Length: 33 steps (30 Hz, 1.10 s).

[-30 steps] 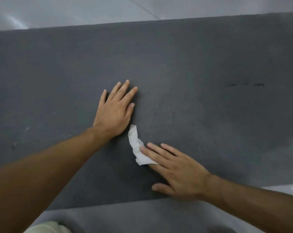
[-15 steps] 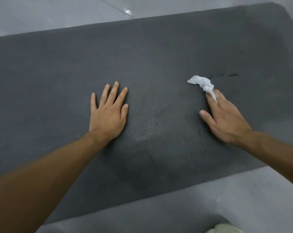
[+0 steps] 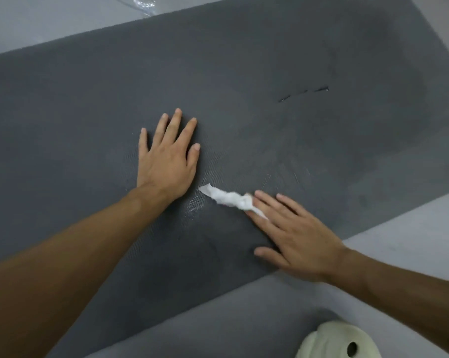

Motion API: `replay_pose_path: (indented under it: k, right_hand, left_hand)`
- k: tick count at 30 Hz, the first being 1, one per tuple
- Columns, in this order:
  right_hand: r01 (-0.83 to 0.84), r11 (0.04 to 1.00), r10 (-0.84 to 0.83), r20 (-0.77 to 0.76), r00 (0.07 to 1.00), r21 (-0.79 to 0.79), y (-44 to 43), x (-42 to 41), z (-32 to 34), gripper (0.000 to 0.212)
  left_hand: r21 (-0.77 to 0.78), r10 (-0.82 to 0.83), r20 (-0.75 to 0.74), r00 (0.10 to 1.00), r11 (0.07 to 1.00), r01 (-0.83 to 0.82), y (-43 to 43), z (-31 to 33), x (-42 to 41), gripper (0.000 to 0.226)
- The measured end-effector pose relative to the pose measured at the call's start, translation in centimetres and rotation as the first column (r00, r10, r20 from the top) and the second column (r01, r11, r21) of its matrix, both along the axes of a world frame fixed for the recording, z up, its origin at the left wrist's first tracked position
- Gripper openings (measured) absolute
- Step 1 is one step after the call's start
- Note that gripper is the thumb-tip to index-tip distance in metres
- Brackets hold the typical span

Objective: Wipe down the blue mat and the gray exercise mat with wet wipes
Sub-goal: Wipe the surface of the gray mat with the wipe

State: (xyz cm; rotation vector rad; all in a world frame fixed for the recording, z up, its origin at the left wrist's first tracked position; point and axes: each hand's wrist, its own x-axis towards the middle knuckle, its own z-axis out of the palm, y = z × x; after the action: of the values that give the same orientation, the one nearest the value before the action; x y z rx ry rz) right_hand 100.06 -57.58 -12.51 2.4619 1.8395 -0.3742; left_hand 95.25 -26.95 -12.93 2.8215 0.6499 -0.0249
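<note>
The gray exercise mat [image 3: 244, 73] lies flat on the floor and fills most of the head view. My left hand [image 3: 168, 158] rests flat on the mat's middle, fingers straight and spread. My right hand [image 3: 295, 233] lies just to its right near the mat's front edge, its straight fingers pressing a crumpled white wet wipe [image 3: 227, 198] against the mat. The wipe's free end points toward my left wrist. Damp streaks show on the mat around both hands. No blue mat is in view.
A small tear [image 3: 303, 93] marks the mat at the upper right. Pale tiled floor [image 3: 411, 233] borders the mat at the front right and at the back left. A pale green clog shoe [image 3: 337, 342] sits at the bottom right.
My right hand has swept the wipe back from near the tear at the right toward my left hand. The left hand has stayed pressed in place; the view has tilted.
</note>
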Motion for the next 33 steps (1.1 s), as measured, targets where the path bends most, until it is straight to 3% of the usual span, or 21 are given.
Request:
replay_pose_path:
  k: [5,9,14,17,20,24,28,31,33]
  right_hand:
    - [0.453,0.891,-0.451,0.085,0.888,-0.006,-4.3,5.7,0.2,0.078]
    - [0.653,0.757,-0.653,-0.016,0.757,-0.003,-7.1,7.2,0.5,0.081]
    - [0.473,0.881,-0.471,-0.128,0.873,-0.016,-5.1,2.3,1.5,0.079]
    - [0.233,0.972,-0.235,-0.17,0.957,-0.032,-3.0,-2.3,1.8,0.08]
    - [0.033,0.999,-0.039,-0.171,0.985,-0.035,-1.8,-5.9,1.9,0.075]
    - [0.02,0.999,-0.024,-0.134,0.991,-0.027,-2.4,-5.2,1.4,0.073]
    - [0.302,0.953,-0.303,-0.037,0.952,-0.029,-4.4,-0.3,0.4,0.081]
    - [0.612,0.791,-0.612,-0.015,0.79,-0.012,-6.6,4.3,0.3,0.083]
    - [0.729,0.684,-0.73,-0.018,0.683,-0.029,-8.2,6.4,0.4,0.084]
  left_hand:
    - [-0.018,0.0,-0.041,0.999,1.0,-0.001,-2.5,-0.4,2.8,0.059]
    - [0.006,0.006,-0.019,1.0,1.0,-0.006,-2.7,-0.9,3.3,0.061]
    - [0.043,-0.009,-0.009,1.0,0.999,0.01,-2.5,-1.3,3.8,0.061]
    - [0.04,-0.004,-0.001,1.0,0.999,0.004,-2.6,-1.2,3.9,0.061]
    - [0.042,-0.007,-0.001,1.0,0.999,0.007,-2.6,-1.1,3.9,0.06]
    - [0.045,-0.008,0.008,1.0,0.999,0.008,-2.3,-1.2,3.7,0.06]
    - [0.045,-0.02,0.017,1.0,0.999,0.019,-2.0,-1.1,3.6,0.061]
    - [0.041,-0.033,0.01,0.999,0.999,0.033,-1.8,-1.0,3.6,0.063]
    - [0.041,-0.041,0.012,0.999,0.998,0.041,-1.5,-1.0,3.6,0.064]
